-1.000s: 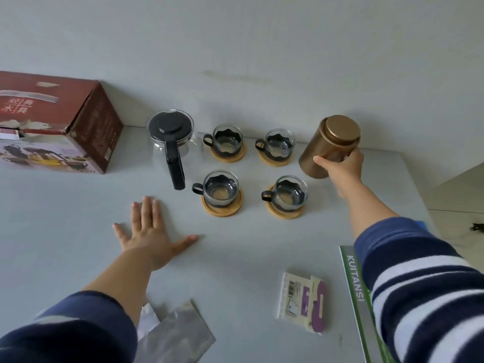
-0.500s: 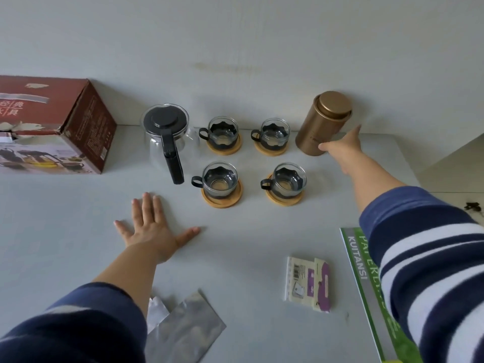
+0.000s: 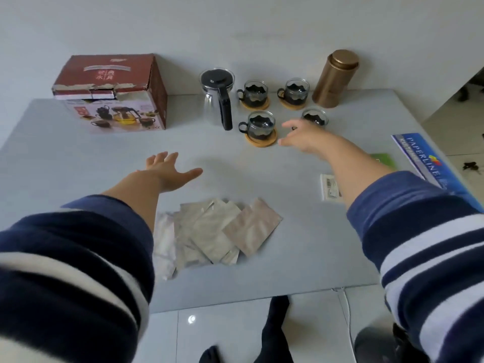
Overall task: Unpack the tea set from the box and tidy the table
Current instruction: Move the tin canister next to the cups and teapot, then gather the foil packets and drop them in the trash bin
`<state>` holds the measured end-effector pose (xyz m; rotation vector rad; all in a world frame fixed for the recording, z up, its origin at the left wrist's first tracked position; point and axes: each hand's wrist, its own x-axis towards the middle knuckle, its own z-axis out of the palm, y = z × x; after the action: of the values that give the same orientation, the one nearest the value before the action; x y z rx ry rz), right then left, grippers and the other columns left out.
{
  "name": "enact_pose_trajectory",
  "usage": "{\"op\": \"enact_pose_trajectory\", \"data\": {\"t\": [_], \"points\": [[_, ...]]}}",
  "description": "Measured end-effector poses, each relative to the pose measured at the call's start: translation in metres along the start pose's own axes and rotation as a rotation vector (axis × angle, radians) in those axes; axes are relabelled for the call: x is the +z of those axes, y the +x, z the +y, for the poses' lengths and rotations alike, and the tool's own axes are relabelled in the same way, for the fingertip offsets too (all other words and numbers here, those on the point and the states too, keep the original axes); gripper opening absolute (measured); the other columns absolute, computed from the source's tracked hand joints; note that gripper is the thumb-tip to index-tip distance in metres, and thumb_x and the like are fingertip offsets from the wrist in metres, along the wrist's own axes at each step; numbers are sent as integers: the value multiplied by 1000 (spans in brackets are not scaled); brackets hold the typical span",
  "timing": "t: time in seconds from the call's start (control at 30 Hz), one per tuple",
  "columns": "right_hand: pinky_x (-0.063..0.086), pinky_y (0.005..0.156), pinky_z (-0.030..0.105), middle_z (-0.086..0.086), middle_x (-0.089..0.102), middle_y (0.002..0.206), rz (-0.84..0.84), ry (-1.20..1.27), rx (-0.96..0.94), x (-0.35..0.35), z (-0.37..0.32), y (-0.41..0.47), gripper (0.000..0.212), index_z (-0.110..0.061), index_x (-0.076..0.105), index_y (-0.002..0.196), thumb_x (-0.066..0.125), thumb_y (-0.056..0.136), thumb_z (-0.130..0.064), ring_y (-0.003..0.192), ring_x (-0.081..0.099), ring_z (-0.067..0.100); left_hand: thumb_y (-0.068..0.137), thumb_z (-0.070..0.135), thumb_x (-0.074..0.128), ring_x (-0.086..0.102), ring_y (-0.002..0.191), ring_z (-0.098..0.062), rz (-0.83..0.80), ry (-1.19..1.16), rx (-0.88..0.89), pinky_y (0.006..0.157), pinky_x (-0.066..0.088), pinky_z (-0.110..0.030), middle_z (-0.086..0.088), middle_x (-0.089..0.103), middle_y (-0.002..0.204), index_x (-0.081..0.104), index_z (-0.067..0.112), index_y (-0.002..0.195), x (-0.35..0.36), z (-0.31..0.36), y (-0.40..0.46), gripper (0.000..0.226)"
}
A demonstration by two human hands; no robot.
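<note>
The red tea set box (image 3: 112, 93) stands at the back left of the grey table (image 3: 65, 166). To its right are a glass teapot with a black lid and handle (image 3: 218, 98) and several glass cups on wooden coasters (image 3: 260, 128). A gold canister (image 3: 335, 78) stands upright at the back right. My right hand (image 3: 303, 136) hovers empty, fingers apart, just right of the front left cup and partly hides the front right cup (image 3: 314, 117). My left hand (image 3: 170, 170) lies flat and open on the table.
A pile of silver foil packets (image 3: 217, 231) lies near the table's front edge. A white card (image 3: 330, 187), a green item (image 3: 382, 161) and a blue paper ream (image 3: 429, 163) lie at the right. Below the table edge are a tiled floor and my feet.
My right hand let go of the gold canister at the back right and drew back toward the front cups. The view pulled back and tilted down. My left hand stays flat.
</note>
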<state>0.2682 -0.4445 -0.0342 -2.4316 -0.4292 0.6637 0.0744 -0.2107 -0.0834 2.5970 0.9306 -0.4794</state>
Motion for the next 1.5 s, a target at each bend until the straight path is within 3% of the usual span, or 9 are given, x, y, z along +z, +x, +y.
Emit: {"op": "enact_pose_trajectory", "data": {"t": [0.1, 0.27, 0.4, 0.57, 0.77, 0.97, 1.1, 1.27, 1.5], "points": [[39, 60, 22, 11, 49, 138, -127, -63, 17, 48, -5, -36, 56, -23, 39, 143, 58, 91, -11, 100, 51, 22, 80, 78, 38, -3, 149, -31, -12, 0, -38, 119, 7, -52, -4, 2, 163, 9, 22, 155, 7, -40, -34, 99], [35, 108, 46, 13, 7, 158, -235, -305, 194, 118, 14, -72, 77, -35, 3, 151, 49, 93, -15, 139, 27, 38, 73, 85, 35, -5, 149, -36, -100, -52, -223, 119, 8, -54, -2, -4, 163, 5, 23, 155, 40, -84, -81, 108], [16, 115, 58, 10, -11, 159, -164, -345, 336, 162, 11, -98, 76, -37, -7, 150, 44, 93, -30, 145, -3, 41, 63, 94, 17, 2, 147, -38, -141, -25, -281, 118, 13, -51, -5, -4, 162, 2, 20, 155, 69, -94, -100, 119], [28, 107, 48, 8, 17, 153, 29, -259, 332, 196, -5, -118, 77, -36, 6, 148, 52, 87, -24, 138, 17, 34, 77, 84, 20, 19, 140, -32, 19, -155, -233, 104, 31, -49, -6, 20, 155, 21, 15, 152, 86, -55, -114, 102], [39, 102, 38, 6, 24, 146, 7, -42, 280, 212, -15, -125, 110, -23, 12, 149, 82, 66, -42, 134, 31, 31, 73, 36, 78, 44, 129, -29, 5, -678, -133, 83, 42, -30, -9, 36, 144, 16, 15, 150, 93, -25, -117, 101], [45, 99, 37, 1, 57, 125, -12, -49, 298, 215, -2, -135, 104, -23, 42, 130, 79, 41, -64, 122, 51, 27, 77, 13, 76, 60, 90, -25, -168, -922, -208, 77, 48, -32, -9, 66, 104, 60, 5, 120, 93, -35, -114, 46], [33, 104, 39, 5, 37, 133, 43, -24, 297, 216, 9, -145, 103, -31, 36, 136, 77, 49, -69, 127, 34, 29, 86, 11, 68, 60, 95, -24, -181, -984, -119, 82, 47, -32, -5, 64, 104, 59, 11, 121, 95, -31, -115, 37], [41, 99, 32, 3, 45, 137, 103, 306, 154, 205, 20, -156, 93, -17, 30, 138, 83, 66, -42, 126, 45, 26, 87, 9, 66, 65, 100, -26, -275, -1149, -100, 97, 51, -44, -6, 68, 111, 55, 15, 128, 107, -25, -112, 42], [53, 94, 46, 4, 60, 123, 110, 909, 292, 143, 78, -179, 64, -18, 47, 129, 79, 73, -13, 105, 63, 25, 91, 6, 61, 48, 58, -11, -472, -1133, -3, 49, 45, -23, -1, 52, 71, 54, 13, 123, 111, 37, -115, 34]]}}
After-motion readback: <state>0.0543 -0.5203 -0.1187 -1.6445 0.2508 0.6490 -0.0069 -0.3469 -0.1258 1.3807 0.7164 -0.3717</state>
